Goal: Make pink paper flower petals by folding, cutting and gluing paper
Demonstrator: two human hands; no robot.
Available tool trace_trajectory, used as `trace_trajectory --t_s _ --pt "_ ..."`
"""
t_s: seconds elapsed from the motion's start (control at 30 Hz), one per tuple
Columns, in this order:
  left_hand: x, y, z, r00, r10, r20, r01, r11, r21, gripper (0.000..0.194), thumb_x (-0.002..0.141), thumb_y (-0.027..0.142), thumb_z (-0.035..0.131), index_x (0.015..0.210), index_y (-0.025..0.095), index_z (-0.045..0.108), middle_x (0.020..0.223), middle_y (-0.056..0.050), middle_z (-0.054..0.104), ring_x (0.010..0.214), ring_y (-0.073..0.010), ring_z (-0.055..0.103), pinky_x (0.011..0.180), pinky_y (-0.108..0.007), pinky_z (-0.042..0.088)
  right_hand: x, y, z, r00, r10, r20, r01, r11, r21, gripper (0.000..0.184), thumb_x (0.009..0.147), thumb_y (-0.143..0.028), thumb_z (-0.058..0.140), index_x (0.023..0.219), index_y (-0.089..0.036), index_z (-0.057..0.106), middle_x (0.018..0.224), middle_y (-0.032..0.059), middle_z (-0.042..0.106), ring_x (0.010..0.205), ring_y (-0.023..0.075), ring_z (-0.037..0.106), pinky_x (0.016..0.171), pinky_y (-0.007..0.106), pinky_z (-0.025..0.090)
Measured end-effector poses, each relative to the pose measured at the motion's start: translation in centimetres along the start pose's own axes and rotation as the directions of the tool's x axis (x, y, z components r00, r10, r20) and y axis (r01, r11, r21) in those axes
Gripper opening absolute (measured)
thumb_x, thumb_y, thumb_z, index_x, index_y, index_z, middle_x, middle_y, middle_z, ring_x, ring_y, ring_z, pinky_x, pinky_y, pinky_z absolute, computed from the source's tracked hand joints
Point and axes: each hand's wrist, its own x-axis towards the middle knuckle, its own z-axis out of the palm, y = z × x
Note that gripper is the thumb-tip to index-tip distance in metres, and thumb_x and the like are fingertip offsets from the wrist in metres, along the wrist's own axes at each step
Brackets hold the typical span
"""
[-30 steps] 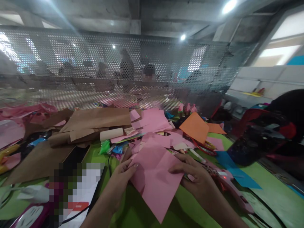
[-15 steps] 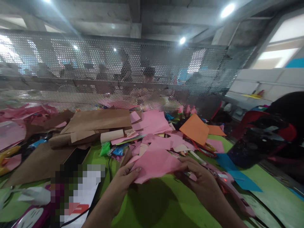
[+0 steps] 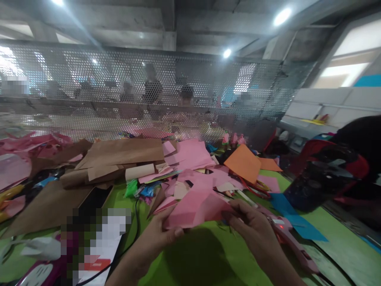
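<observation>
A piece of pink paper [image 3: 198, 206] is held up between my two hands, bent along its middle, above the green tabletop [image 3: 196, 254]. My left hand [image 3: 163, 236] pinches its left edge, thumb on the near side. At the right end, the fingers of my right hand [image 3: 244, 220] are closed on the paper's edge. Beyond the sheet lie more pink paper scraps [image 3: 190, 155] in a loose heap. A pink glue gun [image 3: 291, 238] with a lit red light rests just right of my right hand.
Brown paper sheets [image 3: 122, 153] spread across the left and back. Orange paper [image 3: 244, 163] and blue paper [image 3: 297, 216] lie to the right, near a dark container [image 3: 315, 184]. A power strip [image 3: 38, 274] with cables sits front left. A perforated metal screen [image 3: 119, 87] stands behind.
The pink paper was flatter and now bends in the middle, tilted lower toward me. My left thumb has shifted lower along its edge. The right hand stays at the other end.
</observation>
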Motion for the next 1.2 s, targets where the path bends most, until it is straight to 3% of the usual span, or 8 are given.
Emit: trace_trajectory --t_s 0.13,0.37,0.57,0.73,0.9,1.03,1.13,1.2 --pt "0.4 -0.6 0.0 0.996 -0.025 -0.091 0.028 0.999 0.030 0.067 0.055 0.045 0.087 0.113 0.017 0.070 0.088 -0.009 0.075 0.082 -0.0217 0.067 0.072 -0.024 0.048 0.0 0.1 0.1 1.000 0.022 0.012 -0.023 0.998 0.055 0.016 0.081 -0.034 0.061 0.074 -0.019 0.059 0.066 -0.0026 0.050 0.060 0.0136 0.045 0.051 0.023 0.036" --pt "1.2 -1.0 -0.2 0.971 -0.007 -0.238 0.027 0.996 0.081 0.049 0.064 0.053 0.078 0.091 0.013 0.076 0.071 -0.009 0.074 0.063 -0.0203 0.069 0.060 -0.026 0.048 0.0 0.6 0.4 0.999 0.044 0.029 -0.048 0.987 0.152 0.014 0.077 -0.030 0.067 0.083 -0.020 0.060 0.076 0.0003 0.058 0.069 0.0173 0.056 0.057 0.026 0.045" --pt "1.0 -0.8 -0.2 0.980 0.090 -0.177 -0.044 0.967 0.250 0.027 0.074 0.040 0.072 0.083 0.015 0.078 0.067 -0.006 0.073 0.065 -0.0185 0.065 0.059 -0.023 0.045 -0.2 -0.5 0.5 0.990 0.085 0.116 -0.103 0.981 0.165 0.062 0.071 -0.040 0.073 0.126 -0.022 0.051 0.090 0.0044 0.065 0.086 0.0253 0.062 0.072 0.036 0.050" --pt "0.9 -0.5 0.2 0.996 0.090 -0.025 -0.078 0.951 0.299 0.019 0.080 0.032 0.067 0.084 0.017 0.078 0.079 -0.005 0.074 0.077 -0.0196 0.063 0.070 -0.024 0.046 -0.4 -0.9 0.7 0.963 0.101 0.251 -0.166 0.953 0.254 0.045 0.072 -0.045 0.074 0.108 -0.018 0.066 0.086 0.0050 0.069 0.082 0.0245 0.064 0.072 0.034 0.051" --pt "0.8 -0.6 0.6 0.973 0.057 -0.223 -0.052 0.998 0.028 0.030 0.066 0.040 0.080 0.084 0.016 0.075 0.071 -0.004 0.071 0.060 -0.0149 0.060 0.057 -0.022 0.044 -0.8 -0.7 1.5 0.942 0.188 0.277 -0.285 0.884 0.370 0.033 0.070 -0.040 0.078 0.090 -0.015 0.072 0.087 0.0077 0.074 0.080 0.0261 0.067 0.070 0.035 0.053" --pt "0.9 -1.4 1.4 0.995 0.067 -0.072 -0.076 0.988 -0.132 0.040 0.063 0.040 0.083 0.097 0.019 0.075 0.081 -0.006 0.073 0.068 -0.0159 0.063 0.060 -0.022 0.046 -1.3 -0.9 2.5 0.963 0.205 0.176 -0.265 0.846 0.462 0.033 0.070 -0.037 0.078 0.095 -0.016 0.073 0.092 0.0090 0.075 0.081 0.0257 0.067 0.071 0.036 0.053" --pt "1.1 -2.4 1.8 0.997 0.037 0.070 -0.027 0.991 -0.132 0.035 0.066 0.039 0.082 0.093 0.018 0.076 0.084 -0.007 0.074 0.075 -0.0176 0.064 0.069 -0.024 0.048 -1.6 -1.1 2.9 0.967 0.217 0.132 -0.254 0.843 0.474 0.031 0.070 -0.038 0.078 0.091 -0.016 0.073 0.088 0.0091 0.075 0.077 0.0254 0.067 0.068 0.035 0.054" --pt "1.3 -3.0 1.7 0.997 0.012 0.075 -0.004 0.994 -0.110 0.030 0.070 0.039 0.080 0.089 0.016 0.076 0.081 -0.006 0.074 0.071 -0.0160 0.063 0.067 -0.024 0.048 -1.6 -1.1 3.1 0.966 0.216 0.140 -0.257 0.835 0.486 0.033 0.069 -0.039 0.078 0.092 -0.017 0.072 0.089 0.0088 0.075 0.078 0.0258 0.068 0.068 0.036 0.054"
